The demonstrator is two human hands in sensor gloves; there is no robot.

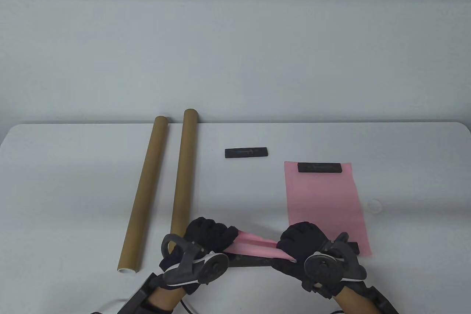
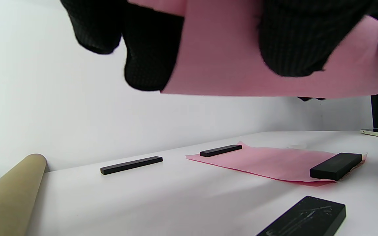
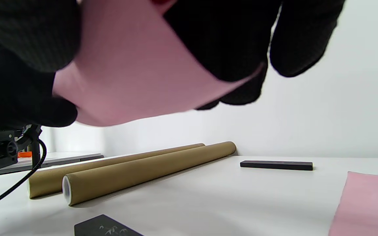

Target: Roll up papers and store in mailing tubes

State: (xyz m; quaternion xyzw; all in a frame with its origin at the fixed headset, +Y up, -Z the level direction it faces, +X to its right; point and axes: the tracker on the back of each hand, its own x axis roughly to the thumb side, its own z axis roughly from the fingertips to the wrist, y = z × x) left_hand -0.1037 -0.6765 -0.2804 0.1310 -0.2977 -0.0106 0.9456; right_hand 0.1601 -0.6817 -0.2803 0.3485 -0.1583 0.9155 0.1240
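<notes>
Both hands hold a rolled pink paper [image 1: 254, 244] above the table's front edge. My left hand [image 1: 209, 235] grips its left end, my right hand [image 1: 301, 240] its right end. The roll fills the top of the left wrist view [image 2: 228, 62] and of the right wrist view [image 3: 136, 72], with gloved fingers [image 2: 290, 39] wrapped over it. Two brown mailing tubes [image 1: 145, 192] [image 1: 184, 172] lie side by side on the left, pointing away; they also show in the right wrist view [image 3: 143, 170]. A flat pink sheet [image 1: 323, 203] lies at right under black bar weights [image 1: 319, 167].
A loose black bar [image 1: 246, 152] lies mid-table. Another black bar [image 1: 250, 262] lies under the roll near the front edge, and one [image 1: 354, 247] sits on the flat sheet's near corner. A small clear round thing [image 1: 374, 204] lies right of the sheet.
</notes>
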